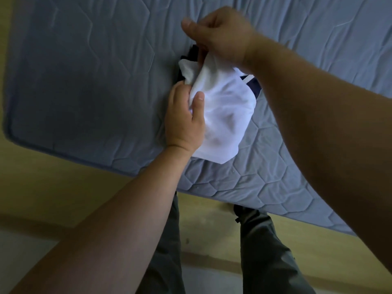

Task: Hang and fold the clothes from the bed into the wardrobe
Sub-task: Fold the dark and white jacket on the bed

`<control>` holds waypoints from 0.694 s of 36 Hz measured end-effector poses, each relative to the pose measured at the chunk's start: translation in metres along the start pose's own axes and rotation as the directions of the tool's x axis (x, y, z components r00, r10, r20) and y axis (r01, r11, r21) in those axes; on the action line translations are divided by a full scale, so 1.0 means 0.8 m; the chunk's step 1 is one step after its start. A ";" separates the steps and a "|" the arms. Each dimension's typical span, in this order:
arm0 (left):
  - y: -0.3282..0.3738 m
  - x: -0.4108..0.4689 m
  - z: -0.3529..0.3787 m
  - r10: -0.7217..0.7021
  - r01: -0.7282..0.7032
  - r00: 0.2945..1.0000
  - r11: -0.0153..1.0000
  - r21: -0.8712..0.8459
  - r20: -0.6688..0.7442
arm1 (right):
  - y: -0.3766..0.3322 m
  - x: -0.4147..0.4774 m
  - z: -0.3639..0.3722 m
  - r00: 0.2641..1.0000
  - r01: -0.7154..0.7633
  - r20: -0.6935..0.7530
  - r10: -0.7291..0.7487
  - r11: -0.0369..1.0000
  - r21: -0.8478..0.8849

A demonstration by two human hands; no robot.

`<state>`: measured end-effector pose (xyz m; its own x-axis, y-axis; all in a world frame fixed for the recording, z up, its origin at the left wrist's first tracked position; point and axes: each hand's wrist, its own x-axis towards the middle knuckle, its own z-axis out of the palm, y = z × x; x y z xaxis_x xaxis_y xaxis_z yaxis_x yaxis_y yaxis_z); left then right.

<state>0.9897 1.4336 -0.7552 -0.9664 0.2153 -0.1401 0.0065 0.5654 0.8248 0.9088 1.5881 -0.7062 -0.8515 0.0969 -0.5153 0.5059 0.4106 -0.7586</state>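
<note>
A white garment (220,115) with a dark navy trim (253,83) hangs bunched above the blue quilted mattress (84,81). My left hand (184,119) grips its left side, thumb pressed on the cloth. My right hand (218,39) pinches the top edge of the same garment from above, fingers curled. A dark piece of cloth (192,53) shows behind the garment's top; I cannot tell whether it is part of it. The wardrobe is out of view.
The mattress corner (10,132) lies at the left, its near edge running down to the right. A yellowish floor (63,187) lies below it. My legs in dark trousers (265,251) stand close to the mattress edge.
</note>
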 end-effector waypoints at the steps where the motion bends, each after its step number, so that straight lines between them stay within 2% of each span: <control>1: -0.001 0.000 0.001 -0.005 0.005 1.000 1.000 -0.002 -0.004 | 0.001 0.002 0.001 0.999 0.005 -0.047 -0.006 1.000 -0.016; 5: -0.004 0.003 0.003 -0.034 0.033 0.998 0.999 -0.012 -0.045 | 0.006 0.009 0.003 0.970 0.022 -0.243 -0.017 1.000 0.019; 8: -0.006 0.006 0.002 -0.057 0.057 0.997 0.998 -0.015 -0.059 | 0.012 0.012 0.001 0.896 0.029 -0.444 -0.025 1.000 0.001; 10: -0.009 0.007 0.000 -0.069 0.068 0.996 0.998 -0.017 -0.061 | 0.015 0.012 -0.006 0.855 0.027 -0.519 -0.021 1.000 0.004; 12: -0.010 0.010 -0.002 -0.077 0.076 0.996 0.997 -0.022 -0.048 | 0.019 0.009 -0.009 0.866 0.039 -0.497 -0.057 0.998 -0.046; 16: 0.001 0.018 -0.007 -0.141 0.143 0.990 0.984 -0.105 0.029 | 0.020 -0.002 0.004 0.935 0.073 -0.327 -0.137 0.977 -0.199; 18: 0.009 0.024 -0.008 -0.177 0.188 0.981 0.969 -0.162 0.079 | 0.020 -0.002 0.009 0.929 0.059 -0.332 -0.163 0.952 -0.301; 21: 0.024 0.035 -0.005 -0.213 0.248 0.962 0.943 -0.221 0.173 | 0.016 -0.002 0.010 0.908 0.074 -0.384 -0.168 0.966 -0.248; 25: 0.034 0.062 -0.006 -0.264 0.361 0.892 0.904 -0.228 0.366 | 0.011 -0.005 0.002 0.906 0.140 -0.369 -0.206 0.970 -0.197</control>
<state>0.9408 1.4559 -0.7368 -0.7700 0.3346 -0.5432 -0.4012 0.4079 0.8201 0.9171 1.5901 -0.7115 -0.9267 0.3381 -0.1640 0.3447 0.5907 -0.7296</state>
